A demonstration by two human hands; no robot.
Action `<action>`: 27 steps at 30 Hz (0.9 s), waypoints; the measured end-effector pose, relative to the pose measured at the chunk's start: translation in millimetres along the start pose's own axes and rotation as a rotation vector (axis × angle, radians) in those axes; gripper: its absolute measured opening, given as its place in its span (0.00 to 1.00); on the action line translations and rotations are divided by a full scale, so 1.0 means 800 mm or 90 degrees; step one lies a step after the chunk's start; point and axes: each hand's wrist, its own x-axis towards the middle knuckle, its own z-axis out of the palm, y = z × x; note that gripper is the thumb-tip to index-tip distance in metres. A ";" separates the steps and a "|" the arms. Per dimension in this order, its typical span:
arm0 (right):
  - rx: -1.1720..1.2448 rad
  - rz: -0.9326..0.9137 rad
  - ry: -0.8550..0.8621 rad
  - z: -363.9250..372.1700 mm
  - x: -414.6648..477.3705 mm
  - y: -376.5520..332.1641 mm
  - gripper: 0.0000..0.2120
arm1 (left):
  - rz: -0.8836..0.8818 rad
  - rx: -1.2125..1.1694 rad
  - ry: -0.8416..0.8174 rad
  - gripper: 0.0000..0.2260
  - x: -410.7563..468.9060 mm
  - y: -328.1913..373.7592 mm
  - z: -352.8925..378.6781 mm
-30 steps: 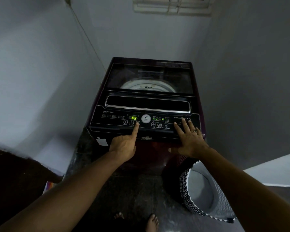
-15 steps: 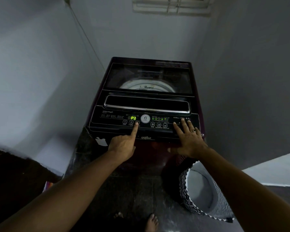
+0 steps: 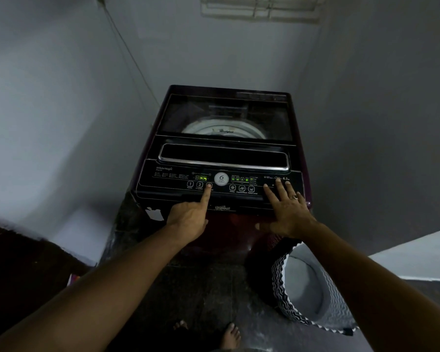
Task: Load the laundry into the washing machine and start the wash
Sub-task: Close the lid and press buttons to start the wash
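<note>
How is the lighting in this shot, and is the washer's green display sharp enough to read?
Head view: dim, bluish light, with the floor near black; the wide lens bows the walls; the display glows green above the left hand, but its digits are smeared and unreadable; the lid shows faint reflections.

Washing machine: far centre, in the corner.
Control panel: on its near edge.
Left hand: on panel, centre-left.
Right hand: on panel's right end.
Basket: on floor, near right.
</note>
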 end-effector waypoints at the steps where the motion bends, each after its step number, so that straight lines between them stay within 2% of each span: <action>1: 0.000 0.001 -0.001 -0.001 0.000 0.000 0.61 | -0.002 -0.005 -0.003 0.44 -0.001 0.000 0.000; 8: -0.002 -0.001 -0.006 -0.002 0.000 0.000 0.61 | -0.005 -0.027 -0.018 0.45 -0.004 -0.001 -0.007; 15: 0.002 -0.006 -0.016 -0.005 0.001 0.001 0.61 | 0.057 -0.027 0.004 0.42 0.002 -0.018 -0.008; 17: 0.002 -0.005 -0.019 -0.005 0.001 0.001 0.61 | 0.058 -0.029 0.036 0.40 0.004 -0.024 -0.008; 20: 0.002 -0.005 -0.019 -0.004 0.001 0.000 0.61 | 0.046 -0.043 0.138 0.38 0.006 -0.041 -0.005; 23: -0.005 -0.003 -0.018 -0.004 0.002 0.001 0.61 | 0.038 0.016 0.209 0.37 0.008 -0.068 0.001; 25: -0.009 -0.004 -0.020 -0.003 0.003 0.001 0.62 | 0.038 0.029 0.169 0.41 0.009 -0.089 0.004; 27: -0.014 -0.004 -0.019 -0.003 0.002 0.001 0.62 | 0.049 0.017 0.078 0.48 0.011 -0.106 0.011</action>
